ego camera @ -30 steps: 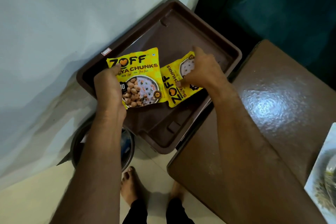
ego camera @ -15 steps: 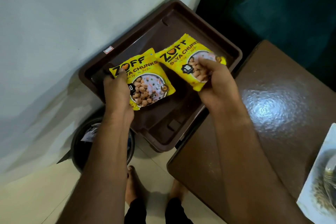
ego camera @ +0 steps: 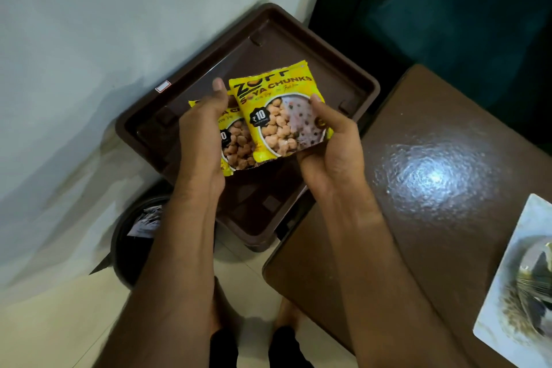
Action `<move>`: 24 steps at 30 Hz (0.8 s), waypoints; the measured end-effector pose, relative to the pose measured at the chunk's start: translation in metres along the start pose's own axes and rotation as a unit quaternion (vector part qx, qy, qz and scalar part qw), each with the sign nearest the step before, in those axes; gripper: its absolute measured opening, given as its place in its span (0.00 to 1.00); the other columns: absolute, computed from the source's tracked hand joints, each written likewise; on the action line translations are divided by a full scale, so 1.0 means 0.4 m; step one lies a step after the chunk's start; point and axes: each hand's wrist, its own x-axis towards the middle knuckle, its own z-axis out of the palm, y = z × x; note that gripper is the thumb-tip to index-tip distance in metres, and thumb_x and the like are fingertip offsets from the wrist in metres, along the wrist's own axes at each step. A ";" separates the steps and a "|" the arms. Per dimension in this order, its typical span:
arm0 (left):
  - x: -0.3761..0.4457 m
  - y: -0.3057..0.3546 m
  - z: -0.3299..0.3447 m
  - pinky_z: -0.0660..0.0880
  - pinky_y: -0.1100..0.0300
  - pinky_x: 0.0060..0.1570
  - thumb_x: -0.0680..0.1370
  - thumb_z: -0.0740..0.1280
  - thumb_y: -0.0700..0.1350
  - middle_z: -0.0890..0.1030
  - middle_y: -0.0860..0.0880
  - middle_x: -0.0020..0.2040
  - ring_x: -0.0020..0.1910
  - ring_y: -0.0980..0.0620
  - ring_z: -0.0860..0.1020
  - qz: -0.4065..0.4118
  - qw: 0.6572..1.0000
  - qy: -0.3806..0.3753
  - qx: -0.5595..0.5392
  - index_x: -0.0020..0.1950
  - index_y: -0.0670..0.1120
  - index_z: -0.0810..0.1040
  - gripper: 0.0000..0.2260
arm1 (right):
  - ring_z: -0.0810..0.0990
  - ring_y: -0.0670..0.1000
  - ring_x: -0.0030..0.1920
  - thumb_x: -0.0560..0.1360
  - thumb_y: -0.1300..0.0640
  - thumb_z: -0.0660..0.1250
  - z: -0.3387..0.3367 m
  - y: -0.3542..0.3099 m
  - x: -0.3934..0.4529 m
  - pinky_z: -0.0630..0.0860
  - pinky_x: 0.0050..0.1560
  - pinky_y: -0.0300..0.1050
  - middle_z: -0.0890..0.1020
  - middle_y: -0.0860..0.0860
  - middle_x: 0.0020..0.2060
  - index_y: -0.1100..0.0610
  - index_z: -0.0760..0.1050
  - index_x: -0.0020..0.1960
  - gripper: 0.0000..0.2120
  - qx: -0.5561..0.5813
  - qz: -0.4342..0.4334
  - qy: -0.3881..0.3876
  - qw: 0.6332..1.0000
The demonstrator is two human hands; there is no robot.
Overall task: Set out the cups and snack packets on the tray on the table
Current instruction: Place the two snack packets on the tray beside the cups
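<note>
Two yellow soya chunks snack packets are held above a brown plastic tray that sits against the white wall. My right hand grips the upper packet by its lower right corner. My left hand holds the second packet, which lies partly under the first and is half hidden by my fingers. Both packets are lifted off the tray floor. No cups are in view.
A dark brown table with a bright glare spot stands to the right of the tray. A white plate sits at its right edge. A dark round bin with paper scraps stands on the floor below the tray. My bare feet show below.
Both hands have lifted the packets off the tray and drawn them toward me. The right packet has moved left and now overlaps the left packet.
</note>
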 end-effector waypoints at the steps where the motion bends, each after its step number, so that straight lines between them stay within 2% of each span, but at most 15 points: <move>1: -0.007 0.002 0.009 0.82 0.34 0.60 0.76 0.71 0.65 0.89 0.41 0.53 0.53 0.39 0.88 -0.007 1.000 -0.011 -0.002 0.53 0.46 0.88 0.23 | 0.85 0.60 0.55 0.80 0.60 0.67 -0.008 -0.008 -0.004 0.84 0.51 0.52 0.84 0.63 0.60 0.67 0.79 0.64 0.16 -0.014 0.006 0.003 1.000; 3: -0.013 -0.003 0.024 0.83 0.37 0.59 0.74 0.76 0.60 0.90 0.45 0.51 0.53 0.42 0.88 0.011 1.000 0.000 0.022 0.50 0.46 0.88 0.18 | 0.86 0.61 0.51 0.77 0.64 0.69 -0.021 -0.024 -0.006 0.84 0.44 0.52 0.85 0.62 0.55 0.66 0.78 0.60 0.13 -0.083 0.005 0.039 0.996; 5: -0.022 -0.010 0.036 0.84 0.40 0.58 0.75 0.79 0.50 0.90 0.49 0.48 0.52 0.46 0.88 0.044 0.997 0.028 0.052 0.48 0.48 0.88 0.07 | 0.87 0.60 0.49 0.73 0.68 0.70 -0.036 -0.042 -0.003 0.84 0.42 0.53 0.86 0.60 0.54 0.64 0.77 0.61 0.17 -0.169 -0.005 0.063 0.984; 6: -0.027 -0.015 0.041 0.84 0.40 0.57 0.74 0.80 0.48 0.90 0.49 0.48 0.52 0.46 0.88 0.054 0.996 0.035 0.055 0.48 0.49 0.87 0.06 | 0.88 0.60 0.50 0.71 0.66 0.71 -0.043 -0.052 0.000 0.85 0.43 0.54 0.87 0.59 0.55 0.63 0.77 0.62 0.20 -0.205 -0.004 0.059 0.977; 8: -0.040 -0.025 0.051 0.84 0.41 0.57 0.72 0.82 0.47 0.90 0.48 0.50 0.53 0.46 0.88 0.075 0.995 0.034 0.058 0.51 0.50 0.87 0.09 | 0.89 0.58 0.52 0.68 0.52 0.77 -0.049 -0.081 -0.003 0.86 0.49 0.56 0.87 0.57 0.56 0.58 0.80 0.64 0.25 -0.280 0.010 0.039 0.959; 10: -0.054 -0.030 0.062 0.84 0.41 0.58 0.71 0.82 0.48 0.89 0.48 0.51 0.54 0.46 0.88 0.108 0.991 0.023 0.073 0.53 0.49 0.87 0.12 | 0.89 0.54 0.51 0.70 0.37 0.76 -0.044 -0.102 -0.003 0.85 0.55 0.56 0.89 0.53 0.52 0.54 0.83 0.60 0.26 -0.350 0.015 0.025 0.936; 12: -0.059 -0.041 0.074 0.83 0.41 0.59 0.72 0.81 0.50 0.89 0.50 0.51 0.54 0.47 0.87 0.141 0.986 0.017 0.087 0.52 0.51 0.87 0.11 | 0.89 0.53 0.49 0.76 0.34 0.69 -0.029 -0.102 0.004 0.84 0.57 0.55 0.89 0.51 0.48 0.54 0.84 0.53 0.23 -0.392 -0.028 0.062 0.917; 14: -0.072 -0.045 0.090 0.82 0.39 0.61 0.77 0.76 0.51 0.89 0.52 0.50 0.53 0.50 0.86 0.164 0.983 0.027 0.081 0.49 0.53 0.88 0.03 | 0.87 0.54 0.50 0.78 0.33 0.64 -0.021 -0.086 0.017 0.83 0.57 0.55 0.87 0.51 0.47 0.54 0.82 0.51 0.24 -0.436 -0.099 0.130 0.885; 17: -0.082 -0.049 0.105 0.83 0.45 0.57 0.85 0.66 0.48 0.88 0.48 0.53 0.53 0.49 0.86 0.176 0.982 0.048 0.050 0.55 0.48 0.87 0.11 | 0.84 0.49 0.46 0.82 0.37 0.61 -0.022 -0.075 0.009 0.80 0.47 0.47 0.85 0.49 0.44 0.57 0.80 0.53 0.23 -0.447 -0.164 0.165 0.864; 19: -0.084 -0.047 0.105 0.83 0.50 0.58 0.84 0.67 0.41 0.86 0.45 0.60 0.55 0.51 0.85 0.193 0.979 0.059 0.040 0.63 0.46 0.84 0.10 | 0.84 0.46 0.43 0.83 0.39 0.62 -0.041 -0.088 -0.003 0.77 0.41 0.41 0.85 0.49 0.42 0.58 0.81 0.52 0.22 -0.426 -0.184 0.169 0.870; 21: -0.083 -0.047 0.103 0.81 0.57 0.60 0.82 0.69 0.39 0.82 0.47 0.67 0.60 0.53 0.84 0.189 0.979 0.074 0.028 0.73 0.48 0.75 0.19 | 0.83 0.42 0.38 0.83 0.41 0.64 -0.070 -0.108 -0.013 0.75 0.36 0.36 0.86 0.48 0.41 0.59 0.82 0.50 0.21 -0.400 -0.206 0.171 0.877; 23: -0.085 -0.050 0.105 0.80 0.64 0.56 0.81 0.70 0.37 0.80 0.51 0.67 0.58 0.59 0.83 0.169 0.982 0.088 0.002 0.77 0.45 0.66 0.26 | 0.84 0.41 0.38 0.82 0.43 0.65 -0.104 -0.129 -0.023 0.78 0.38 0.36 0.87 0.49 0.40 0.58 0.82 0.48 0.19 -0.376 -0.219 0.180 0.882; 24: -0.088 -0.052 0.108 0.81 0.64 0.54 0.80 0.71 0.36 0.81 0.53 0.63 0.55 0.61 0.84 0.161 0.983 0.091 -0.008 0.76 0.44 0.66 0.26 | 0.86 0.44 0.40 0.82 0.43 0.66 -0.123 -0.138 -0.027 0.81 0.40 0.40 0.87 0.50 0.41 0.58 0.82 0.48 0.18 -0.367 -0.223 0.183 0.884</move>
